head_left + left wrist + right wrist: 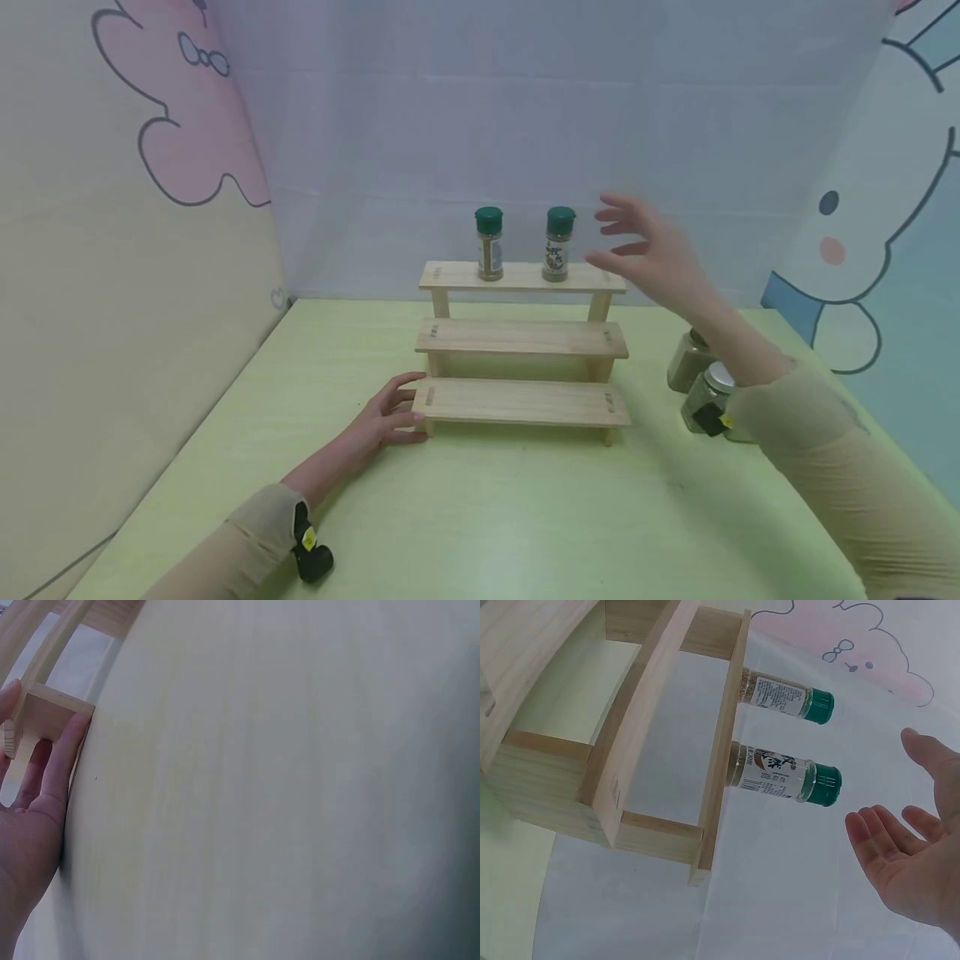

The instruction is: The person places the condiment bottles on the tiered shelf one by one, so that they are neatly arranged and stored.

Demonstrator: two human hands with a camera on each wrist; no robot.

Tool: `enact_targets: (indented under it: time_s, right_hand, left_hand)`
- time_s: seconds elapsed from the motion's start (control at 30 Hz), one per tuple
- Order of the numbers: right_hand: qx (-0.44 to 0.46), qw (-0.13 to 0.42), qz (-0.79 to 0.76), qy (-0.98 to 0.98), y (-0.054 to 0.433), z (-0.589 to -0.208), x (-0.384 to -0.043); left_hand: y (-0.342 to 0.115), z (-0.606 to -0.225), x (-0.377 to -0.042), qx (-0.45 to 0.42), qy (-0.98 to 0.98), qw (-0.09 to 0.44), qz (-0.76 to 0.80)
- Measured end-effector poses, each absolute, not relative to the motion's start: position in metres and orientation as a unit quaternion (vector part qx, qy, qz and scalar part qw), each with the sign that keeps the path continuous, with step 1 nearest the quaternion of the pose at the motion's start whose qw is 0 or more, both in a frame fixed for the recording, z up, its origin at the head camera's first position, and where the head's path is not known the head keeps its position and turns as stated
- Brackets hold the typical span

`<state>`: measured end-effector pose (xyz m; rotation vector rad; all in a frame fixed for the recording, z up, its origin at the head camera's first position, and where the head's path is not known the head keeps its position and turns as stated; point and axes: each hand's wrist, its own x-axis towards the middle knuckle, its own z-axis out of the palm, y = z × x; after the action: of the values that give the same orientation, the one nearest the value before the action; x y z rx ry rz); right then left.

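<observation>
A three-step wooden shelf (517,337) stands on the table. My left hand (386,421) holds the left end of its lowest step; in the left wrist view, fingers (56,769) reach along the step's side support and the board's end lies between them. Two spice bottles with green lids stand upright on the top step, a left one (491,246) and a right one (557,246). My right hand (648,250) is raised just right of the right bottle, fingers spread and holding nothing. The right wrist view shows a gap between this hand (911,855) and the right bottle (780,774).
Several jars stand on the table at the right, among them a brown-filled jar (688,362) and a silver-lidded jar (708,396), partly behind my right forearm. A pale curtain (450,125) hangs behind the yellow-green table (480,517), with cartoon-printed walls at both sides.
</observation>
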<state>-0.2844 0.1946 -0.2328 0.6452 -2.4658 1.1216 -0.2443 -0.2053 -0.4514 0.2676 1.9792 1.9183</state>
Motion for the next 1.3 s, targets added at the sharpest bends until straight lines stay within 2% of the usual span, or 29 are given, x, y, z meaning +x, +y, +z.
enact_targets:
  time_s: [0.33, 0.57, 0.7, 0.83, 1.0, 1.3]
  right_hand:
    - [0.226, 0.244, 0.382, -0.862, 0.228, -0.244, -0.244]
    - [0.259, 0.301, 0.377, -0.837, 0.262, -0.270, -0.236]
    - [0.272, 0.314, 0.370, -0.831, 0.282, -0.285, -0.234]
    - [0.261, 0.303, 0.356, -0.845, 0.297, -0.297, -0.230]
    - [0.231, 0.255, 0.357, -0.868, 0.314, -0.311, -0.226]
    - [0.190, 0.212, 0.305, -0.909, 0.340, -0.338, -0.220]
  left_hand:
    - [-0.206, -0.452, -0.244, 0.099, 0.702, 0.186, 0.681]
    - [-0.205, -0.453, -0.244, 0.100, 0.700, 0.186, 0.683]
    - [-0.206, -0.452, -0.244, 0.100, 0.699, 0.186, 0.683]
    - [-0.206, -0.453, -0.245, 0.098, 0.699, 0.184, 0.684]
    - [-0.205, -0.453, -0.246, 0.097, 0.700, 0.183, 0.684]
    - [-0.204, -0.452, -0.246, 0.096, 0.699, 0.182, 0.685]
